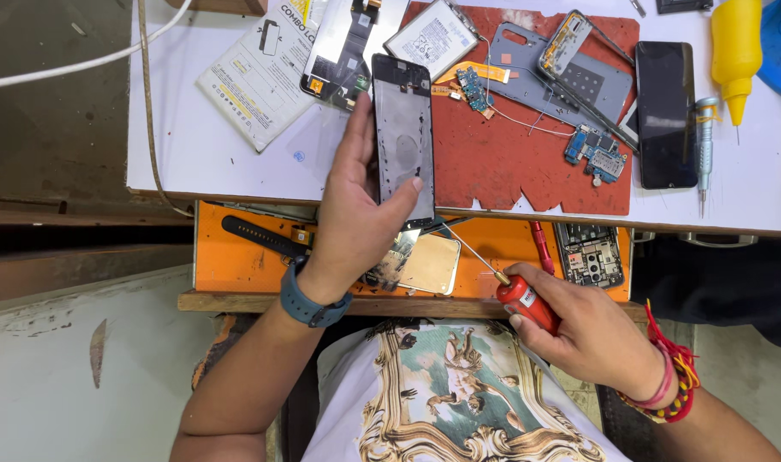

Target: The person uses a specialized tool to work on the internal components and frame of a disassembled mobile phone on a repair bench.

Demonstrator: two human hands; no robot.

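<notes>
My left hand [356,210] grips a bare phone frame [403,137], held upright over the front edge of the white bench [194,162], its grey inner side facing me. My right hand [591,329] is closed around a small red glue bottle [527,301] with a long thin metal nozzle. The nozzle tip points up and left, ending close to the lower right corner of the frame. A blue watch sits on my left wrist, and red thread bands circle my right wrist.
A red mat [510,162] carries a battery [431,38], circuit boards [596,154] and a grey back cover [570,77]. A dark phone [664,111], screwdriver [704,145] and yellow bottle [735,47] lie right. An orange drawer tray [236,257] below holds phone parts.
</notes>
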